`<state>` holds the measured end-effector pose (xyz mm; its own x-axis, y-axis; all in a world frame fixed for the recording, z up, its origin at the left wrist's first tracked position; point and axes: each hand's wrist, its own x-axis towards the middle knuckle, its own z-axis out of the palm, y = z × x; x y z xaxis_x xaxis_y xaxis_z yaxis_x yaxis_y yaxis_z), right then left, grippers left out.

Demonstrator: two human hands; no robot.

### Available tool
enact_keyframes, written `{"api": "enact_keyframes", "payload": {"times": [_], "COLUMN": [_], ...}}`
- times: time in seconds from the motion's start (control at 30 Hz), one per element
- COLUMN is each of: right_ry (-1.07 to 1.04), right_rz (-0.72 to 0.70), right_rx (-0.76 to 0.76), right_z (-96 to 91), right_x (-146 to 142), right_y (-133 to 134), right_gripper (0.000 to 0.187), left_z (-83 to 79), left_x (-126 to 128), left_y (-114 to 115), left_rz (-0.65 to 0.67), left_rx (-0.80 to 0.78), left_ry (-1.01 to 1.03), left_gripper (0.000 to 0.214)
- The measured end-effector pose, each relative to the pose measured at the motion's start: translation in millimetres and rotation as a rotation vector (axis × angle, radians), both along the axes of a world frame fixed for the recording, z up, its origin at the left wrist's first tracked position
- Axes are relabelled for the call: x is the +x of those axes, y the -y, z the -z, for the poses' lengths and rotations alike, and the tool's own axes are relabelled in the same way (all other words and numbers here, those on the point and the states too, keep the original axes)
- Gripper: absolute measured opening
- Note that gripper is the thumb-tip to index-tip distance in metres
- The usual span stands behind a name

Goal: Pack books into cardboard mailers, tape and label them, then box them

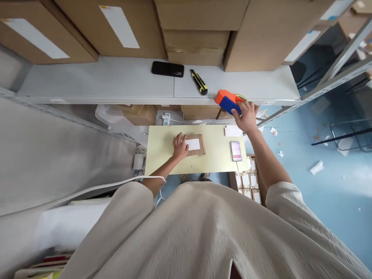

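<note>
My left hand (pixel 180 147) is on the left end of a small cardboard box (pixel 202 144), its bent fingers and thumb holding it. The box lies on the pale yellow table (pixel 162 164) and bears a white label (pixel 193 144). Higher up and to the right, my right hand (pixel 247 116) grips an orange and blue tape dispenser (pixel 228 102) at the front edge of the grey shelf (pixel 101 81). Part of the dispenser is hidden behind my fingers. On the shelf to its left lies a black and yellow utility knife (pixel 199 82).
A black phone (pixel 167 69) lies near the knife, before large cardboard boxes (pixel 197 46). A lit phone (pixel 236 151) with a cable and a white paper stack (pixel 233 131) occupy the table's right side. Small labelled boxes (pixel 246 180) stand below. A white cable (pixel 116 183) crosses my left arm.
</note>
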<state>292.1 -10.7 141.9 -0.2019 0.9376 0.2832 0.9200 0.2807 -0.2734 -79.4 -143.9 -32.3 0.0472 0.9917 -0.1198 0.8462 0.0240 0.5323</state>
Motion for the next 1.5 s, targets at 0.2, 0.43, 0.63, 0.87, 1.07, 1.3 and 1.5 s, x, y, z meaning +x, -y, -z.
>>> {"api": "enact_keyframes", "payload": {"times": [0.2, 0.43, 0.63, 0.87, 1.07, 1.3, 1.5], "right_ry": [0.120, 0.064, 0.055, -0.227, -0.464, -0.612, -0.707], "right_rz": [-0.102, -0.025, 0.012, -0.073, 0.205, 0.339, 0.371], "right_rx": [0.028, 0.033, 0.096, -0.134, -0.868, -1.093, -0.997], "right_z": [-46.3, -45.3, -37.9, 24.2, 122.0, 155.7, 158.5], "right_x": [-8, -19, -28, -81, -141, -164, -153], "right_y": [-62, -92, -83, 8, 64, 75, 85], "right_gripper": [0.066, 0.064, 0.064, 0.048, 0.068, 0.051, 0.073], "left_z": [3.5, 11.2, 18.6, 29.2, 30.0, 38.1, 25.7], "left_x": [-34, -52, -64, -71, -69, -64, -67], "left_y": [16, 24, 21, 12, -5, -15, -14], "left_rz": [-0.115, -0.196, -0.186, -0.200, -0.306, -0.360, -0.414], "left_rx": [0.024, -0.012, -0.061, -0.087, -0.217, -0.395, -0.330], "left_ry": [0.023, 0.062, 0.103, 0.201, 0.272, 0.397, 0.508], "left_gripper": [0.068, 0.066, 0.067, 0.069, 0.069, 0.075, 0.074]}}
